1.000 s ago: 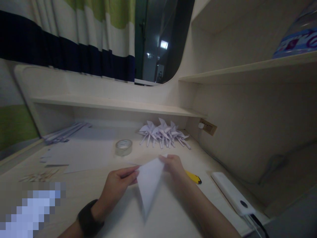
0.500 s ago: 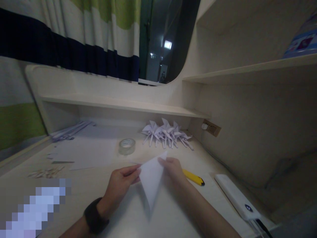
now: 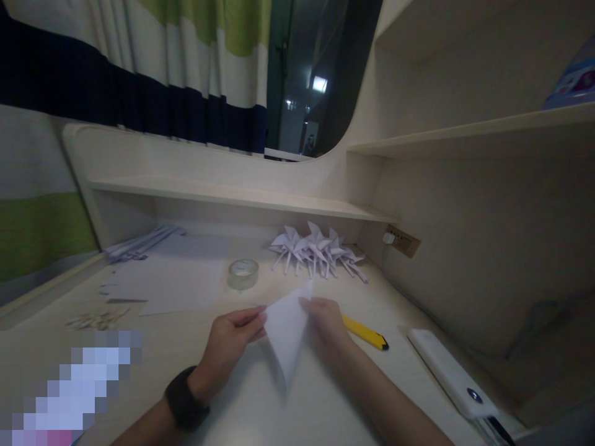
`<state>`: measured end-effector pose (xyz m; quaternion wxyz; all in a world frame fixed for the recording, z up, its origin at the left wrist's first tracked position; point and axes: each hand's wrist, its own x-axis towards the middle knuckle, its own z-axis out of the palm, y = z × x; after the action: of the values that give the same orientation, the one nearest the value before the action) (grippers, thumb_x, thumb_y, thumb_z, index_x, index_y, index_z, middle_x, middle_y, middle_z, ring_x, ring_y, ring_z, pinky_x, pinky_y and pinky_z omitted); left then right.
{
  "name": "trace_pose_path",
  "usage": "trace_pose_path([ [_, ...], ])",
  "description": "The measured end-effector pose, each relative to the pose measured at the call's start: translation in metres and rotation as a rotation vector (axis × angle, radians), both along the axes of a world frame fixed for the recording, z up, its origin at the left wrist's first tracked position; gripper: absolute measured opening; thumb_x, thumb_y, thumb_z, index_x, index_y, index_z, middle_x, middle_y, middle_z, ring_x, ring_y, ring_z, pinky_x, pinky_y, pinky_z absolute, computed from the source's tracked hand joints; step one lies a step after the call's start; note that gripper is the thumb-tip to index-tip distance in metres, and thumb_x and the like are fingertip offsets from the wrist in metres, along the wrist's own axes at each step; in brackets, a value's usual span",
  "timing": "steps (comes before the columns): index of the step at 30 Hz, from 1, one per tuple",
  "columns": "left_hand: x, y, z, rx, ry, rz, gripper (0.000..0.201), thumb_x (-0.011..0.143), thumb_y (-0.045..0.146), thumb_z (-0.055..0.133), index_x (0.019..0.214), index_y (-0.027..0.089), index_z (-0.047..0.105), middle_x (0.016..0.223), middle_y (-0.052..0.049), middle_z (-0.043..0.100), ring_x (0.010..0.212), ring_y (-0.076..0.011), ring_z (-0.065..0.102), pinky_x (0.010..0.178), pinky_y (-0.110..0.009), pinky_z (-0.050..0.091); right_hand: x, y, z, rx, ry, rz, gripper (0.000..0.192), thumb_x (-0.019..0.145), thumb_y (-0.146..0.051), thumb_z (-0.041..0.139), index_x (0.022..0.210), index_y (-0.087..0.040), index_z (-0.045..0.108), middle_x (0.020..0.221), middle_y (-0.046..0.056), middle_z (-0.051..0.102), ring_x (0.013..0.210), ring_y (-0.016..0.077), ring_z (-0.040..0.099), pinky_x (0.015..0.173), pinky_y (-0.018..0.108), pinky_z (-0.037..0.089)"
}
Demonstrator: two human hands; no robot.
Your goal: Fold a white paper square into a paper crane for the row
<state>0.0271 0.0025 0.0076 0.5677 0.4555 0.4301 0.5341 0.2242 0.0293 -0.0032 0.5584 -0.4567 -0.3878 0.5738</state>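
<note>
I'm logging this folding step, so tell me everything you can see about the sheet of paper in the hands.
The folded paper is plain white and thin, folded into a long triangle whose sharp tip points down toward the person. It is held just above the pale desk, tilted. The left hand pinches its left corner with fingertips, and the right hand grips its upper right edge. One upper corner sticks up past the right hand. No print or marks show.

A white paper triangle (image 3: 287,331), folded, points its narrow tip toward the viewer, held above the desk.

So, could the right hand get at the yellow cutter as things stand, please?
Probably yes: the cutter lies bare on the desk just beside the right hand, nothing between, though that hand holds the paper.
</note>
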Motion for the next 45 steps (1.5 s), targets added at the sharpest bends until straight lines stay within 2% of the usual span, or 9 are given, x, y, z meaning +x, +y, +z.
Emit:
trace_pose_path([
  [6, -0.001, -0.002, 0.002, 0.007, 0.035, -0.106, 0.042, 0.066, 0.039, 0.077, 0.098, 0.012, 0.073, 0.097, -0.012, 0.074, 0.090, -0.0261, 0.069, 0.085, -0.037, 0.054, 0.006, 0.009, -0.001, -0.004, 0.001, -0.007, 0.036, 0.059, -0.045, 0.079, 0.065, -0.013, 0.064, 0.054, 0.003, 0.064, 0.045, 0.0137, 0.055, 0.045, 0.024, 0.040],
  [15, 0.003, -0.005, 0.007, 0.023, 0.077, -0.136, 0.042, 0.065, 0.041, 0.076, 0.097, 0.014, 0.074, 0.096, -0.012, 0.074, 0.090, -0.0265, 0.068, 0.083, -0.037, 0.054, 0.012, 0.011, 0.003, 0.035, 0.026, -0.109, 0.031, 0.062, -0.042, 0.075, 0.057, -0.015, 0.059, 0.049, -0.001, 0.059, 0.042, 0.0123, 0.052, 0.044, 0.023, 0.039],
  [20, 0.002, -0.005, 0.007, 0.023, 0.079, -0.137, 0.040, 0.065, 0.041, 0.076, 0.095, 0.014, 0.075, 0.095, -0.011, 0.074, 0.089, -0.0269, 0.068, 0.084, -0.038, 0.053, 0.011, 0.011, 0.007, 0.051, 0.021, -0.157, 0.038, 0.067, -0.051, 0.067, 0.067, -0.013, 0.068, 0.057, 0.004, 0.066, 0.044, 0.0146, 0.056, 0.043, 0.024, 0.041],
  [25, 0.000, -0.003, 0.004, -0.004, 0.045, -0.144, 0.045, 0.065, 0.042, 0.077, 0.099, 0.012, 0.074, 0.096, -0.013, 0.074, 0.090, -0.0278, 0.068, 0.086, -0.040, 0.052, 0.012, 0.011, 0.014, 0.078, -0.040, -0.221, 0.034, 0.064, -0.047, 0.068, 0.067, -0.013, 0.071, 0.055, 0.004, 0.065, 0.046, 0.0149, 0.058, 0.043, 0.023, 0.041],
  [28, 0.000, -0.004, 0.005, 0.015, 0.046, -0.146, 0.044, 0.066, 0.041, 0.077, 0.099, 0.012, 0.073, 0.097, -0.013, 0.074, 0.090, -0.0277, 0.068, 0.086, -0.040, 0.052, 0.015, 0.011, 0.015, 0.085, -0.042, -0.182, 0.037, 0.063, -0.049, 0.071, 0.072, -0.013, 0.072, 0.055, 0.003, 0.065, 0.045, 0.0138, 0.057, 0.043, 0.023, 0.041],
  [34, -0.002, -0.001, 0.005, -0.004, 0.013, -0.044, 0.043, 0.063, 0.039, 0.079, 0.095, 0.010, 0.074, 0.094, -0.012, 0.074, 0.088, -0.0267, 0.069, 0.084, -0.038, 0.054, 0.011, 0.007, 0.007, -0.013, -0.072, 0.118, 0.041, 0.061, -0.051, 0.076, 0.059, -0.012, 0.065, 0.053, 0.007, 0.065, 0.042, 0.0150, 0.056, 0.045, 0.027, 0.045],
  [38, -0.002, 0.002, 0.001, -0.014, -0.012, -0.003, 0.047, 0.060, 0.038, 0.081, 0.096, 0.009, 0.073, 0.098, -0.013, 0.074, 0.089, -0.0273, 0.069, 0.083, -0.038, 0.055, 0.003, 0.001, 0.005, -0.025, -0.062, 0.079, 0.038, 0.061, -0.048, 0.078, 0.061, -0.012, 0.065, 0.052, 0.005, 0.064, 0.041, 0.0137, 0.055, 0.048, 0.027, 0.047],
  [43, -0.004, 0.007, -0.003, -0.009, -0.038, 0.068, 0.050, 0.057, 0.038, 0.082, 0.097, 0.008, 0.073, 0.097, -0.014, 0.074, 0.087, -0.0268, 0.069, 0.083, -0.037, 0.056, -0.006, -0.007, 0.004, -0.049, -0.067, 0.235, 0.039, 0.063, -0.047, 0.078, 0.068, -0.010, 0.068, 0.062, 0.009, 0.069, 0.052, 0.0178, 0.062, 0.057, 0.031, 0.052],
  [45, -0.006, 0.008, -0.003, -0.012, -0.045, 0.078, 0.050, 0.057, 0.037, 0.083, 0.096, 0.008, 0.073, 0.096, -0.014, 0.074, 0.086, -0.0261, 0.070, 0.083, -0.037, 0.055, -0.009, -0.010, 0.003, -0.041, -0.082, 0.234, 0.039, 0.060, -0.045, 0.081, 0.069, -0.010, 0.068, 0.064, 0.009, 0.070, 0.055, 0.0188, 0.064, 0.060, 0.032, 0.052],
])
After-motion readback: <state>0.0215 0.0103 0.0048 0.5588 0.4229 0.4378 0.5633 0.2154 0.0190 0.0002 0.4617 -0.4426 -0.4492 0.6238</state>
